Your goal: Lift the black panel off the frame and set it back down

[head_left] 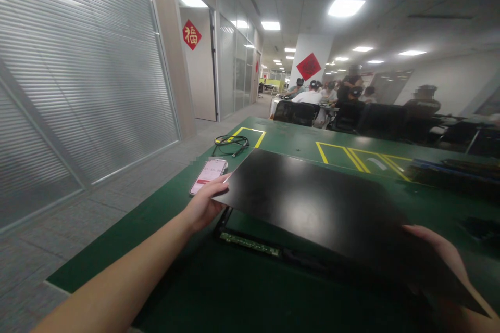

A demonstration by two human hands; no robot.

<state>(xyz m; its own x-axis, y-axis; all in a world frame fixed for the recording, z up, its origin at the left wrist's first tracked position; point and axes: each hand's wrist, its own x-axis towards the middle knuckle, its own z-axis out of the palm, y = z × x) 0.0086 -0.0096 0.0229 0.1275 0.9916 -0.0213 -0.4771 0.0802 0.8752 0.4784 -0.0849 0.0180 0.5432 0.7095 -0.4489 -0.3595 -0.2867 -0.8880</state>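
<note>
A thin, flat black panel [300,197], glossy like a screen, is held up at a tilt above the green table. My left hand [209,199] grips its left corner, thumb on top and fingers underneath. At the right edge, my right hand [441,247] is closed on the panel, most of its fingers hidden below. Partly covered by the panel, a black frame [224,218] lies on the table. A narrow green circuit board [250,244] shows along that frame's near side.
Beyond my left hand lie a phone [209,174] with a lit screen and a coiled black cable [231,141]. Yellow tape [344,156] marks the green table [136,234]. Dark stacked items [453,179] sit at the right. Several people sit farther back near black chairs [295,113].
</note>
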